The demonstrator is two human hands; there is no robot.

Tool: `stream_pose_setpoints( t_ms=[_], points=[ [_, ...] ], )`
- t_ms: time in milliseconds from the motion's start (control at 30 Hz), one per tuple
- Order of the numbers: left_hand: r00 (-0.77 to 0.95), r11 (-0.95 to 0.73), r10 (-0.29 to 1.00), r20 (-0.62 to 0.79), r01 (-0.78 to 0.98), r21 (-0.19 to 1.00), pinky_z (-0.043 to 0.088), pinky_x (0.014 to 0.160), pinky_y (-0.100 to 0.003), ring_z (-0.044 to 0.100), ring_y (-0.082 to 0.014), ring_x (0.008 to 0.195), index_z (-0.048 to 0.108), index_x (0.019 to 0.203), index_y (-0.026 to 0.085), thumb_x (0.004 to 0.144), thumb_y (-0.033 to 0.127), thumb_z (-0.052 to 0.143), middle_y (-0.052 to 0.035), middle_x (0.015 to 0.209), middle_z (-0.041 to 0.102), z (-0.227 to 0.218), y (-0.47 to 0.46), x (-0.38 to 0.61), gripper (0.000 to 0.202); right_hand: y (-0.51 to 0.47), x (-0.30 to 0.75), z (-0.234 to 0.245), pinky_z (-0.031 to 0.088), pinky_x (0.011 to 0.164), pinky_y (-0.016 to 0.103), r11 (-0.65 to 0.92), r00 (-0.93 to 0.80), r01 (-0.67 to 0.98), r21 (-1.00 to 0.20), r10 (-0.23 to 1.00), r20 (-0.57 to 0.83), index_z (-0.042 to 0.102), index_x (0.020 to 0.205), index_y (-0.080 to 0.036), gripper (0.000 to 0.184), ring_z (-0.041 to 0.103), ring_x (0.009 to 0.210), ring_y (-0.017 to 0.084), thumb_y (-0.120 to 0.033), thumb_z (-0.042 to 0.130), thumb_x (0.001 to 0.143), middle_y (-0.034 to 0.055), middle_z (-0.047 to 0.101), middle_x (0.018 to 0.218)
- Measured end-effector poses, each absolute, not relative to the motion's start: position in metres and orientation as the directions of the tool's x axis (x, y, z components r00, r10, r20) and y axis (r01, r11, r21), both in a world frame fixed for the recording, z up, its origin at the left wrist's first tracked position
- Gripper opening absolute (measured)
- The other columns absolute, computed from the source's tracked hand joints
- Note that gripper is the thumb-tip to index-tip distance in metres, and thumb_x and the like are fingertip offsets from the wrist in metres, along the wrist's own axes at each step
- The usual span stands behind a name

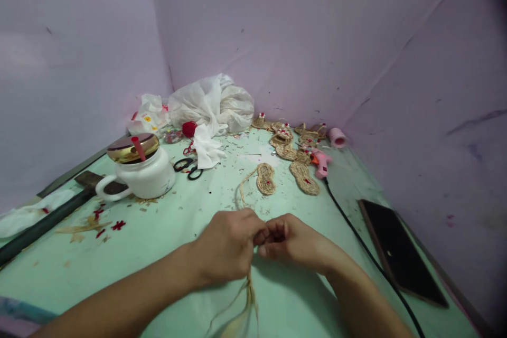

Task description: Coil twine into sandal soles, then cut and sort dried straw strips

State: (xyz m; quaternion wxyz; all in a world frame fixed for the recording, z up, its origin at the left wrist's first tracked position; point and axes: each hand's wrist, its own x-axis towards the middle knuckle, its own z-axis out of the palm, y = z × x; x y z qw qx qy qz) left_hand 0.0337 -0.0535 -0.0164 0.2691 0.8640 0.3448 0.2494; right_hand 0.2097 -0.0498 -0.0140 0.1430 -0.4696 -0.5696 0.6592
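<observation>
My left hand (232,245) is closed round a thin plaited straw cord (242,190), near the front middle of the table. Beyond my hands the cord runs up to a small coiled straw sole (266,178) with a red mark on it. Loose straw strands (249,296) hang out below my left hand toward me. My right hand (293,243) is closed in a pinch, its fingertips meeting those of my left hand. Whatever lies between the right fingertips is hidden.
Another straw sole (304,178), more straw pieces (283,140) and a pink glue gun (321,163) with a black cable lie back right. A phone-like black slab (402,251) is at right. Left are a lidded white mug (148,174), a hammer (51,216) and black-handled scissors (189,167).
</observation>
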Motion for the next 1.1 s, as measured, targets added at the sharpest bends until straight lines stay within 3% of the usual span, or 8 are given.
stream_pose_setpoints(
  t_ms=[233, 367, 433, 533, 633, 733, 900, 1100],
  points=[
    [0.681, -0.664, 0.709, 0.183, 0.557, 0.498, 0.041, 0.065, -0.028, 0.054, -0.0182, 0.074, 0.055, 0.085, 0.018, 0.067, 0.006, 0.043, -0.0066, 0.082, 0.058, -0.027, -0.059, 0.039, 0.025, -0.045, 0.221, -0.015, 0.023, 0.04, 0.02, -0.333, -0.416, 0.382, -0.862, 0.771, -0.482, 0.053, 0.056, -0.015, 0.018, 0.032, 0.04, 0.005, -0.029, 0.06, 0.065, -0.005, 0.047, 0.047],
    [0.662, -0.68, 0.707, 0.249, 0.54, 0.496, 0.041, 0.064, -0.027, 0.053, -0.0166, 0.071, 0.057, 0.084, 0.018, 0.076, 0.011, 0.04, -0.0062, 0.077, 0.058, -0.022, -0.063, 0.038, 0.02, -0.041, 0.223, -0.014, 0.023, 0.04, 0.02, -0.219, -0.285, 0.246, -0.944, 0.915, -0.287, 0.048, 0.059, -0.017, 0.021, 0.034, 0.04, 0.005, -0.033, 0.053, 0.071, -0.0056, 0.044, 0.047],
    [0.618, -0.661, 0.728, 0.297, 0.517, 0.544, 0.04, 0.063, -0.027, 0.052, -0.0152, 0.066, 0.058, 0.081, 0.017, 0.079, 0.014, 0.038, -0.0047, 0.072, 0.057, -0.019, -0.065, 0.038, 0.02, -0.041, 0.22, -0.014, 0.021, 0.038, 0.019, -0.173, -0.165, 0.128, -0.977, 0.967, -0.193, 0.043, 0.057, -0.018, 0.023, 0.031, 0.038, 0.005, -0.035, 0.051, 0.072, -0.0069, 0.038, 0.046],
    [0.481, -0.546, 0.817, 0.317, 0.471, 0.693, 0.04, 0.062, -0.025, 0.052, -0.0131, 0.063, 0.057, 0.074, 0.016, 0.081, 0.016, 0.037, -0.0026, 0.067, 0.057, -0.016, -0.064, 0.039, 0.021, -0.044, 0.21, -0.016, 0.014, 0.035, 0.018, -0.229, -0.124, -0.027, -0.973, 0.967, -0.224, 0.037, 0.057, -0.019, 0.029, 0.024, 0.036, 0.003, -0.039, 0.053, 0.07, -0.0092, 0.031, 0.046],
    [0.321, -0.325, 0.925, 0.205, 0.382, 0.865, 0.04, 0.058, -0.023, 0.051, -0.0117, 0.061, 0.06, 0.074, 0.015, 0.08, 0.021, 0.043, -0.0014, 0.065, 0.059, -0.016, -0.059, 0.042, 0.019, -0.048, 0.198, -0.021, 0.01, 0.033, 0.017, -0.333, -0.205, -0.116, -0.936, 0.93, -0.305, 0.036, 0.055, -0.019, 0.037, 0.02, 0.034, 0.002, -0.047, 0.056, 0.068, -0.0105, 0.027, 0.044],
    [0.194, -0.081, 0.98, 0.035, 0.235, 0.969, 0.04, 0.052, -0.02, 0.049, -0.0097, 0.055, 0.063, 0.077, 0.014, 0.074, 0.026, 0.053, -0.0002, 0.063, 0.06, -0.016, -0.054, 0.046, 0.015, -0.05, 0.192, -0.027, 0.012, 0.03, 0.017, -0.357, -0.22, -0.119, -0.926, 0.92, -0.326, 0.047, 0.059, -0.017, 0.038, 0.025, 0.031, 0.002, -0.052, 0.06, 0.066, -0.0081, 0.041, 0.043],
    [0.181, 0.128, 0.973, -0.146, 0.107, 0.986, 0.033, 0.041, -0.018, 0.039, -0.0056, 0.042, 0.065, 0.075, 0.012, 0.066, 0.025, 0.06, 0.0038, 0.05, 0.054, -0.01, -0.05, 0.05, 0.016, -0.05, 0.19, -0.033, 0.015, 0.028, 0.016, -0.348, -0.141, -0.087, -0.933, 0.932, -0.334, 0.049, 0.056, -0.015, 0.039, 0.028, 0.029, 0.001, -0.048, 0.068, 0.062, -0.0051, 0.05, 0.044],
    [0.247, 0.149, 0.952, -0.179, 0.134, 0.98, 0.032, 0.039, -0.017, 0.041, -0.0058, 0.039, 0.066, 0.067, 0.013, 0.067, 0.024, 0.058, 0.0034, 0.045, 0.053, -0.007, -0.047, 0.047, 0.013, -0.051, 0.189, -0.032, 0.016, 0.028, 0.015, -0.356, -0.176, -0.074, -0.932, 0.924, -0.339, 0.05, 0.055, -0.014, 0.04, 0.03, 0.03, 0.0, -0.048, 0.07, 0.06, -0.0042, 0.052, 0.044]
  ],
)
